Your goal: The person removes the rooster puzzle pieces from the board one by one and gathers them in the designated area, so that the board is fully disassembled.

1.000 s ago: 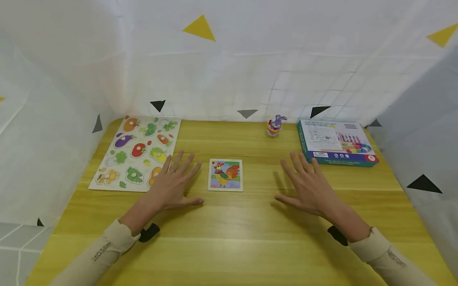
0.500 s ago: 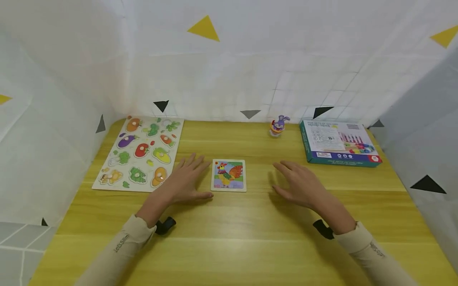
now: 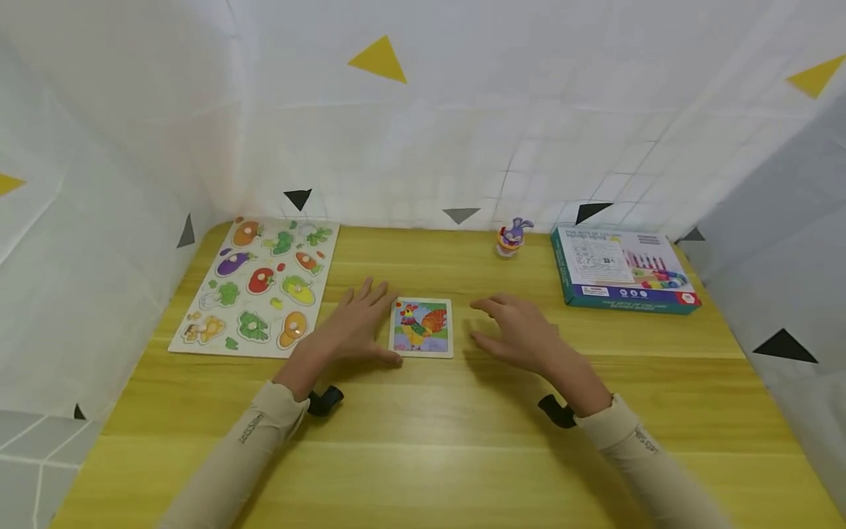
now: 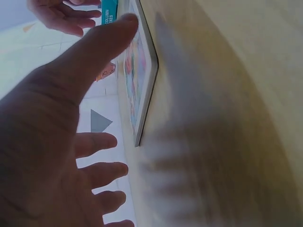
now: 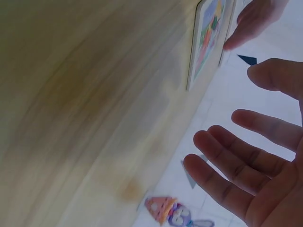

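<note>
A small square rooster jigsaw puzzle in a pale frame lies flat on the wooden table. Just left of it is my left hand, fingers spread, the thumb near the frame's lower left corner. In the left wrist view the puzzle shows edge-on beyond the thumb; whether they touch I cannot tell. To the right, a short gap from the frame, hovers my right hand with thumb and fingers apart and nothing between them. The right wrist view shows its relaxed fingers and the puzzle beyond.
A vegetable peg puzzle board lies at the left. Near the back edge stands a purple rabbit figure in an orange and red cup. A flat teal and white toy box lies at the back right. White curtains enclose the table.
Both hands have moved inward toward the rooster puzzle, the right hand travelling farther left with its fingers drawn closer together. The puzzle keeps its place on the table.
</note>
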{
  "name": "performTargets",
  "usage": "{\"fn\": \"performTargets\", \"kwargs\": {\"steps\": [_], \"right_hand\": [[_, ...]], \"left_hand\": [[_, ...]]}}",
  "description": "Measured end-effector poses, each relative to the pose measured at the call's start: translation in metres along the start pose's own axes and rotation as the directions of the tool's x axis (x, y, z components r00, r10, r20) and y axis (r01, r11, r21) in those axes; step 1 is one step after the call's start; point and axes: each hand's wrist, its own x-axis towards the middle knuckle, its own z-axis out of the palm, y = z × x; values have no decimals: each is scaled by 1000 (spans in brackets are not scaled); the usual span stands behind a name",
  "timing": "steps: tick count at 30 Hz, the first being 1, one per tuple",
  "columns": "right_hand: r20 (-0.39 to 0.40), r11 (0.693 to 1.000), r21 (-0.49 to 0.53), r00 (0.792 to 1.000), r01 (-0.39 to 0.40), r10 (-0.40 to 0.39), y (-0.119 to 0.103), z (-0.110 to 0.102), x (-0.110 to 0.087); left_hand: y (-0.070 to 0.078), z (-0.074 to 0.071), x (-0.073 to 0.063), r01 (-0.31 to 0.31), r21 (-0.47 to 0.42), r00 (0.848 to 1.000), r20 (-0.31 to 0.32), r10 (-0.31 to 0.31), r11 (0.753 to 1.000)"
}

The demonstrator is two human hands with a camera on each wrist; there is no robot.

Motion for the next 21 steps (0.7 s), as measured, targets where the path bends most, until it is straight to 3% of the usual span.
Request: {"fn": "performTargets", "kwargs": {"steps": [9, 16, 21], "right_hand": [[37, 997, 57, 998, 55, -57, -15, 20, 22], [58, 994, 86, 996, 64, -69, -20, 33, 39], [53, 993, 105, 997, 44, -50, -21, 39, 57]], "left_hand": [[-4, 5, 8, 26, -30, 999, 25, -25, 999], [-12, 7, 15, 54, -91, 998, 32, -51, 994], [-19, 8, 22, 38, -107, 999, 24, -35, 994]]}}
